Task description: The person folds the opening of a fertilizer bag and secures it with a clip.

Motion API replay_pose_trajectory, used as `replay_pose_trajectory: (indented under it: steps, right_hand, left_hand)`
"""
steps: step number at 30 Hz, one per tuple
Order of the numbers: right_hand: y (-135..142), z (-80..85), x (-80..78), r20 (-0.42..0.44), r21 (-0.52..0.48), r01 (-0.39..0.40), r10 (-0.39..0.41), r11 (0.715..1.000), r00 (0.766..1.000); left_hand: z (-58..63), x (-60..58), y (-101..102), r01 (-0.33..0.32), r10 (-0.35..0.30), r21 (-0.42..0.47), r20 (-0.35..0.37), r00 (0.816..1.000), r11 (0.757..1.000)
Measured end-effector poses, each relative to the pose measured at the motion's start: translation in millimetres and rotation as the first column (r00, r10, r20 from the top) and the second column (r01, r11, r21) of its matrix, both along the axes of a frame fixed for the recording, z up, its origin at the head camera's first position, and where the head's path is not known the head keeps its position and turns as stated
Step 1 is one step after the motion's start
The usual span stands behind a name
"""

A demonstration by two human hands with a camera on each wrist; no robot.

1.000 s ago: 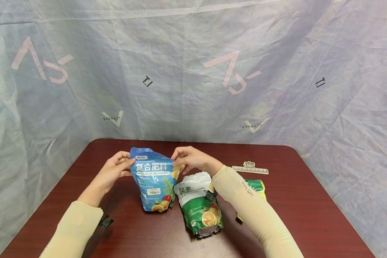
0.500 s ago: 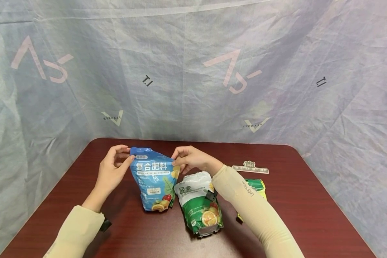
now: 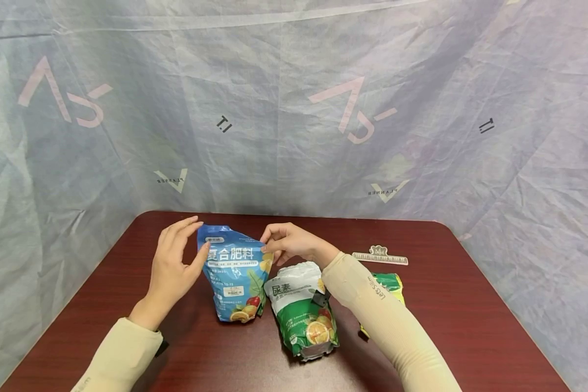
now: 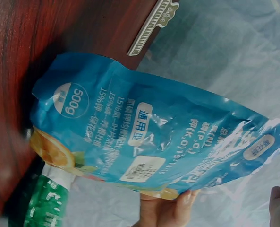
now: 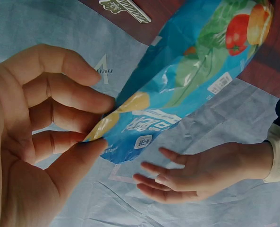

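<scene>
A pale, creased cloth [image 3: 284, 109] hangs behind the dark red-brown desk [image 3: 201, 354], rising above its far edge. Two cream sleeves come in from the near side, the right sleeve [image 3: 387, 316] crossing the desk's right half and the left sleeve [image 3: 122, 354] its left half.

The blue bag [image 3: 235, 277] stands on its base left of the desk's middle, its printed front towards the person and its slanting top nearest the far edge. Just beside it, closer to the near edge, is the white-and-green bag [image 3: 299, 305], tilted back or lying down; I cannot tell which.

The right hand [image 3: 291, 242] pinches the blue bag's upper right edge between thumb and fingers. The left hand [image 3: 171, 267] is spread, thumb well away from the fingers, and grips nothing; both wrist views show it apart from the film.

The step in hand looks to be steadying the blue bag by its top. The next move probably calls for a light left-hand pinch on the free upper corner, without tipping it.

The green-and-yellow bag [image 3: 389, 283] is partly hidden by the right sleeve. A ruler-marked clip [image 3: 379, 255] lies towards the far right corner.
</scene>
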State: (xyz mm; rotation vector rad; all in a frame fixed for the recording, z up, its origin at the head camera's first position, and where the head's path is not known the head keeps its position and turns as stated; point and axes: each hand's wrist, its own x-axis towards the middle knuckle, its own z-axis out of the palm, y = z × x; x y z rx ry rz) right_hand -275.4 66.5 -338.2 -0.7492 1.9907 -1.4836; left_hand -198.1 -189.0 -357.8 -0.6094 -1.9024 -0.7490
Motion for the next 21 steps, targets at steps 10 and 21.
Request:
replay_pose_trajectory:
  steps: [10, 21]
  right_hand:
    - [0, 1.0, 1.4, 0.007, -0.01, -0.005, 0.005, 1.0, 1.0]
    - [1, 0.5, 2.4, 0.015, -0.008, -0.007, 0.007, 1.0, 1.0]
  left_hand:
    - [-5.5, 1.2, 10, -0.075, 0.045, -0.157, -0.19, 0.981, 0.985]
    - [-21.5, 1.1, 11, -0.12, 0.064, -0.318, -0.181, 0.981, 0.941]
